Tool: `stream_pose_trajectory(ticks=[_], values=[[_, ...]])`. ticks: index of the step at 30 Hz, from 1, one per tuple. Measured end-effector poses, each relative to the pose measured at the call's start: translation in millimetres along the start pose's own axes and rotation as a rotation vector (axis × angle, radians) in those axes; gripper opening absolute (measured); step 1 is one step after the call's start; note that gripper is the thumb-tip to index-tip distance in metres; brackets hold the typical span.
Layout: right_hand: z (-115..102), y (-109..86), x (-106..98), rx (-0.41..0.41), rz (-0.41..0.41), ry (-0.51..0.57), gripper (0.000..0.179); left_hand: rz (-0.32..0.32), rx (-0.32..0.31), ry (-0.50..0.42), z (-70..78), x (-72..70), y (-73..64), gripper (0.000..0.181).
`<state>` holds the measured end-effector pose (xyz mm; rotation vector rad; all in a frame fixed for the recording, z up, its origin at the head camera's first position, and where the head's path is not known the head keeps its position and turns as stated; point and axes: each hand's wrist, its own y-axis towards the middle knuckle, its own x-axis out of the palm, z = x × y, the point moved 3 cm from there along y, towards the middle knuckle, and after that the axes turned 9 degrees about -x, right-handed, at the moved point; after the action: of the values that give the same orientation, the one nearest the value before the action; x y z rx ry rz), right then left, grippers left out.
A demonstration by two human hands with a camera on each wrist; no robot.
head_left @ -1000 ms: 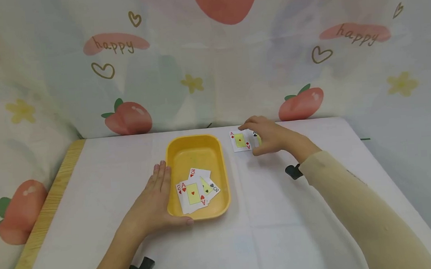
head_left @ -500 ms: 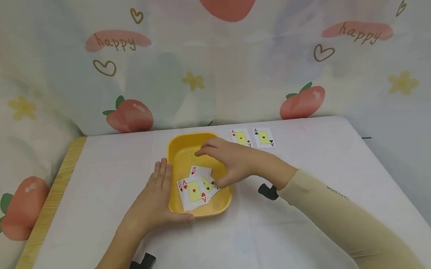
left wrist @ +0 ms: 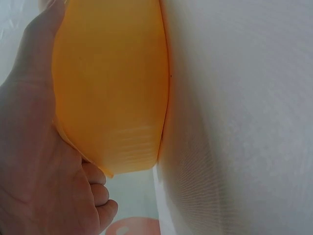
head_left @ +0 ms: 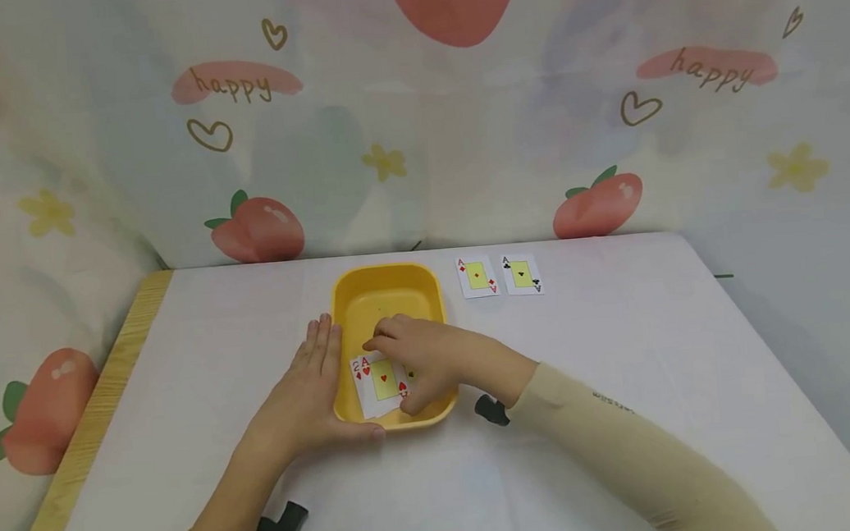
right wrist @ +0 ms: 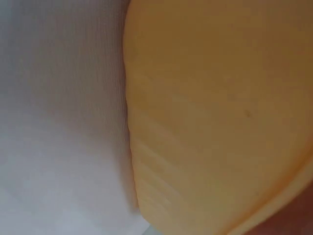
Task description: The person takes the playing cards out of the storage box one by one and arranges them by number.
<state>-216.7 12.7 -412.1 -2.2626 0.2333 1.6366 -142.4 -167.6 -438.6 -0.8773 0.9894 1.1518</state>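
Playing cards [head_left: 383,378] in the near half of the yellow tray [head_left: 385,278] should feel light, thin and slippery, best pinched by opposite edges, the left hand [head_left: 297,402] resting straight-fingered against the tray's left side, the right hand [head_left: 431,353] bent over them, its grip unclear.

yellow tray [head_left: 389,301], yellow-centred white cards [head_left: 383,378] (marked in red or black), white cloth [head_left: 411,497]

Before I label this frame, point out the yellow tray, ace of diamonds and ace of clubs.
Yellow tray [head_left: 367,311], head view: bare floor, far end.
Ace of diamonds [head_left: 477,277], head view: card centre.
Ace of clubs [head_left: 522,275], head view: card centre.
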Motion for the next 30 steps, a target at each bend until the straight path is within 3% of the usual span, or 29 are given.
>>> stream_pose_trajectory(ticks=[12, 21, 30], values=[[0.1, 11.0, 15.6, 0.043, -0.049, -0.133, 0.086, -0.006, -0.003, -0.01, 1.7, -0.9, -1.6, 0.145], [1.9, 14.4, 20.6, 0.083, -0.085, -0.143, 0.088, -0.003, -0.001, -0.011, 1.7, 0.0, -1.9, 0.145], [2.0, 15.2, 17.8, 0.095, -0.066, -0.124, 0.087, -0.008, -0.008, -0.003, 2.3, -1.7, -1.6, 0.145]])
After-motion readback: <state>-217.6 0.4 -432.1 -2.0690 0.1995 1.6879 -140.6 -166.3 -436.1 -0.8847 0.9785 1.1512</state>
